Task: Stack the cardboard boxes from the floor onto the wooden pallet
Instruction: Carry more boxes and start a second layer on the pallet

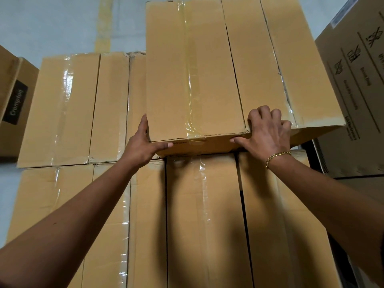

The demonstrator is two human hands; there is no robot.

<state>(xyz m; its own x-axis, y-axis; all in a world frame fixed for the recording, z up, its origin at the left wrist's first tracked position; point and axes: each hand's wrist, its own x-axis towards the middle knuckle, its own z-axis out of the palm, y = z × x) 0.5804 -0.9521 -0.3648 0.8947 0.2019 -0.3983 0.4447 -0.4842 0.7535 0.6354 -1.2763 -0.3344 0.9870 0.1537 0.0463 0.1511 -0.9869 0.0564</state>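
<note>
A taped cardboard box (187, 69) lies on top of a layer of stacked cardboard boxes (207, 225). My left hand (143, 144) grips its near-left corner, fingers up the left side and thumb along the near face. My right hand (268, 132), with a gold bracelet on the wrist, sits at the seam between this box and a second top-layer box (301, 80) on its right. Its fingers curl over the top edge and its thumb lies on the near face. The wooden pallet is hidden under the stack.
More taped boxes (66, 111) fill the lower layer on the left. A box printed "Crompton" (12, 104) stands at the far left, and a tall box with handling symbols (357, 90) at the right. Grey floor (52, 23) with a yellow line (104, 23) lies beyond.
</note>
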